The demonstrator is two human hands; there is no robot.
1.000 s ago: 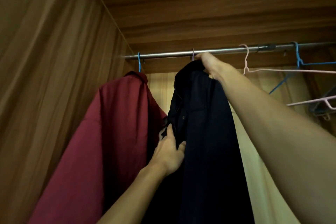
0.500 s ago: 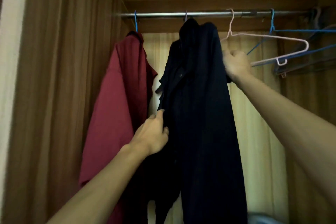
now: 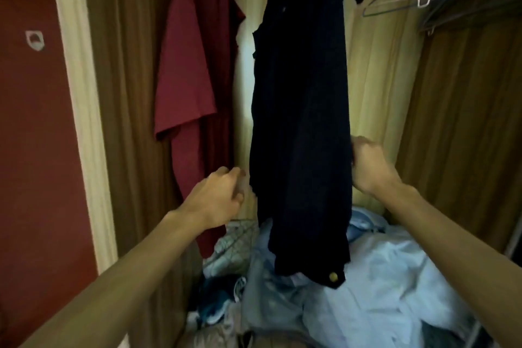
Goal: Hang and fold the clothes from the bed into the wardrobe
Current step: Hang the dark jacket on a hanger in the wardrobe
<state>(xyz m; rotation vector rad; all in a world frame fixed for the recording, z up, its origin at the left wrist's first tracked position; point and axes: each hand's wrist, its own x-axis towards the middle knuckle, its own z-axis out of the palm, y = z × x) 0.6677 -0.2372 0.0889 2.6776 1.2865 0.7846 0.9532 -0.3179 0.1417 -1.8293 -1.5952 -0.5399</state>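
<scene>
Light-blue clothes pile [image 3: 381, 277] is nearest, below the hanging shirt. Two hands flank the navy shirt [image 3: 302, 121], likely to straighten its drape. Left hand [image 3: 217, 200] is loosely curled and empty, just beside its edge. Right hand [image 3: 370, 169] is curled at the other edge (blurred, can't tell if gripping). Two garments hang, the navy one and the red shirt [image 3: 189, 65]. At least two empty hangers [image 3: 423, 1] are farthest.
</scene>
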